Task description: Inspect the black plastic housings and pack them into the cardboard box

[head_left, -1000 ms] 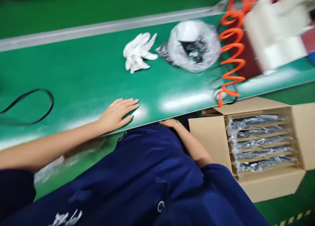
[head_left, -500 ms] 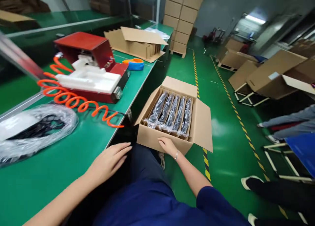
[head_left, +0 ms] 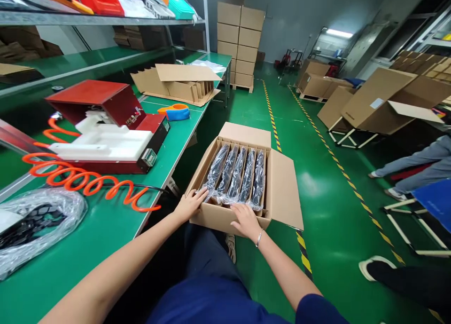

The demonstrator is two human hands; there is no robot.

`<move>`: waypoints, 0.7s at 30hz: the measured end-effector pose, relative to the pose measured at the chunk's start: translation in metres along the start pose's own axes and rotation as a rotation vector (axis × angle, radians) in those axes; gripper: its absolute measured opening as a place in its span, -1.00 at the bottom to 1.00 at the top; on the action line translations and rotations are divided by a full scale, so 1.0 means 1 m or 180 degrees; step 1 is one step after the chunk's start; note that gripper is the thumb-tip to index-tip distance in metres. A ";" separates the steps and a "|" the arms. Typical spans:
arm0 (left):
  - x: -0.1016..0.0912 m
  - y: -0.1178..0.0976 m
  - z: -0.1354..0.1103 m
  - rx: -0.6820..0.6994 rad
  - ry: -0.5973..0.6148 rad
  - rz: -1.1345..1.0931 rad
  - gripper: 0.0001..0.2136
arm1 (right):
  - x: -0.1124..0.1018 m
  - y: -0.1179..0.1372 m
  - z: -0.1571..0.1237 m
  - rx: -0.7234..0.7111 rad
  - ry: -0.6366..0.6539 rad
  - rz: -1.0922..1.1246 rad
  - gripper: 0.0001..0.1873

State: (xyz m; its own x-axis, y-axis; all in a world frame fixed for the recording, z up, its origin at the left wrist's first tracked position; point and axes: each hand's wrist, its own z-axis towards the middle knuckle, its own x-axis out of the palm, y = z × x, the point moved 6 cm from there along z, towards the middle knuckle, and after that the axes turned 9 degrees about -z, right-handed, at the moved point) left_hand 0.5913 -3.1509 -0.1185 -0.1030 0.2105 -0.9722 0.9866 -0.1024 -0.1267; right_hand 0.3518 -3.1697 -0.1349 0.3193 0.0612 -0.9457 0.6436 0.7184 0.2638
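An open cardboard box (head_left: 225, 219) with its flaps folded out stands in front of me, beside the bench. Cardboard dividers split it into narrow slots. Several dark items in clear plastic bags (head_left: 235, 173) stand in a row in these slots, the bag ends bunched toward me. My left hand (head_left: 191, 205) lies over the near left corner of the box, its outstretched fingertips at the bag on the left. On the near wall rests my right hand (head_left: 245, 220), fingers spread and tips touching the bunched plastic. Neither hand has anything lifted.
On the green bench (head_left: 116, 230) to my left are a red machine (head_left: 105, 126), an orange coiled hose (head_left: 88, 180), a plastic bag of black parts (head_left: 42, 220), tape rolls (head_left: 176, 111) and a divider carton (head_left: 179, 86). Other people's legs (head_left: 416, 164) show at right.
My left hand has moved from the bench edge onto the box's near left corner. The right hand has shifted from the outside of the near wall up over its rim to the bags.
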 end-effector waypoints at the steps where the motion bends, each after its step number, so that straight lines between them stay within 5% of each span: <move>1: -0.002 -0.001 0.000 -0.0012 -0.0007 -0.0050 -0.16 | 0.003 -0.001 0.001 -0.0007 0.0117 -0.0157 -0.50; 6: -0.004 -0.015 -0.002 -0.0145 -0.0110 -0.0208 -0.24 | 0.006 -0.008 -0.002 0.0049 0.0160 -0.0456 -0.65; 14: 0.019 -0.084 -0.023 0.0043 -0.0020 -0.0553 -0.24 | -0.015 -0.060 -0.051 0.0175 0.0149 -0.0651 -0.66; 18: 0.012 -0.060 -0.035 0.0072 -0.0058 -0.0967 -0.25 | -0.036 -0.054 -0.038 0.0334 -0.0027 -0.0370 -0.72; 21: 0.009 -0.027 -0.040 -0.0073 -0.0065 -0.1234 -0.33 | -0.055 -0.034 0.003 0.0599 -0.0090 -0.0120 -0.62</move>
State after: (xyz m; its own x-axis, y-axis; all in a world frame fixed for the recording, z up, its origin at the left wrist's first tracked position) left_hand 0.5685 -3.1071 -0.1164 -0.4710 0.2098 -0.8568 0.8766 0.0026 -0.4812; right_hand 0.3142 -3.1999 -0.0913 0.3102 0.0152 -0.9505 0.7733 0.5776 0.2617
